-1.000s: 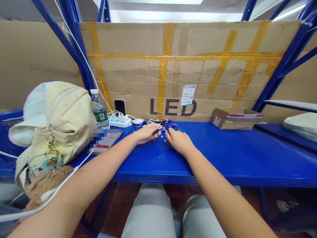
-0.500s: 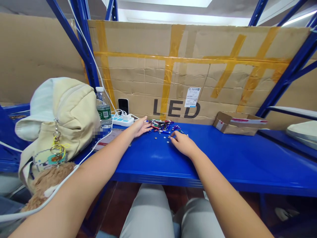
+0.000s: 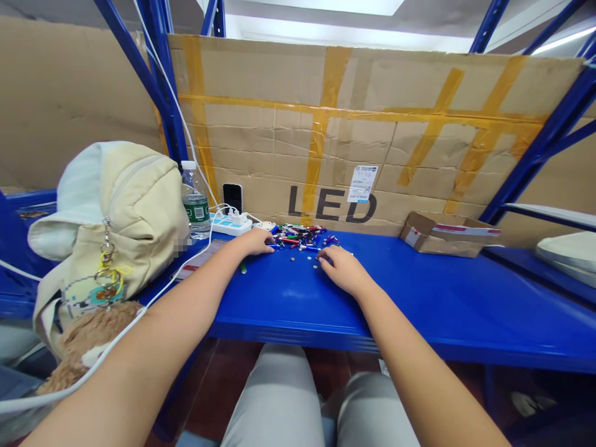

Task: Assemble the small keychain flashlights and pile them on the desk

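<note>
A heap of small coloured keychain-like items (image 3: 300, 234) lies on the blue shelf (image 3: 419, 292) against the cardboard back wall. A few tiny round discs (image 3: 293, 257) are scattered in front of it. My left hand (image 3: 256, 242) rests at the left edge of the heap, fingers curled toward the items; what it holds, if anything, is hidden. My right hand (image 3: 339, 268) lies just right of the discs, fingertips pinched down at the shelf near one of them.
A cream bag (image 3: 116, 217) with a keyring and a plush toy (image 3: 88, 341) fills the left. Behind it stand a water bottle (image 3: 194, 202), a power strip (image 3: 230, 223) and a phone (image 3: 231, 197). An open cardboard box (image 3: 447, 233) sits at the right.
My left hand let go of the purple item it shared with the right, moved left to the heap's edge and curled there. My right hand drew slightly back toward the discs.
</note>
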`<state>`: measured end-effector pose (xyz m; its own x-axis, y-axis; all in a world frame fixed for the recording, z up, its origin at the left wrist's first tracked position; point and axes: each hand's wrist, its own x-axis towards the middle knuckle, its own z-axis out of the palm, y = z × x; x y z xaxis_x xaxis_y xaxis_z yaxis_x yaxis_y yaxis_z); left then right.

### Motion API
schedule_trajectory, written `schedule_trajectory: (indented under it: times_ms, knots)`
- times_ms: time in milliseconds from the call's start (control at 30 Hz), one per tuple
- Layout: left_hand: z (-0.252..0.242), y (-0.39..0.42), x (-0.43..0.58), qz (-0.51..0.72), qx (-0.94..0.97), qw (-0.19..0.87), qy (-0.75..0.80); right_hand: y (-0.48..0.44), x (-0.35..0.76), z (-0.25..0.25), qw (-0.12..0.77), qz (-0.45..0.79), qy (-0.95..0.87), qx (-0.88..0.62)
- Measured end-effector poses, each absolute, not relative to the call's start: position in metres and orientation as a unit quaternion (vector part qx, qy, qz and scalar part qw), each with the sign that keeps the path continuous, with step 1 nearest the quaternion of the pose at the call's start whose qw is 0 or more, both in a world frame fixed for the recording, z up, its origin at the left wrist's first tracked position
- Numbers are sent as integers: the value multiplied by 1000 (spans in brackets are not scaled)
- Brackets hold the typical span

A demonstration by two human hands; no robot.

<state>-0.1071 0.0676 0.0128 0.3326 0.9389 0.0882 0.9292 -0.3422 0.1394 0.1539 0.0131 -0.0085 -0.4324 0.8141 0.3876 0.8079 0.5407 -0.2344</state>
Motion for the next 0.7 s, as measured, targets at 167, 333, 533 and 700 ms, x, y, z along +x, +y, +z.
schedule_trajectory:
  times_ms: [167, 333, 533, 700]
  knots:
    - [13, 65, -98, 55, 819, 28, 571, 17, 156, -11, 234, -12, -848, -475]
    - [23, 62, -120, 147, 715, 16, 683, 20, 164, -8, 271, -33, -785, -556]
    - [38, 59, -148, 264, 554, 109, 782, 20, 167, -6, 272, -29, -770, -576]
    - [41, 46, -137, 225, 530, 204, 792, 22, 158, -14, 209, -8, -861, -464]
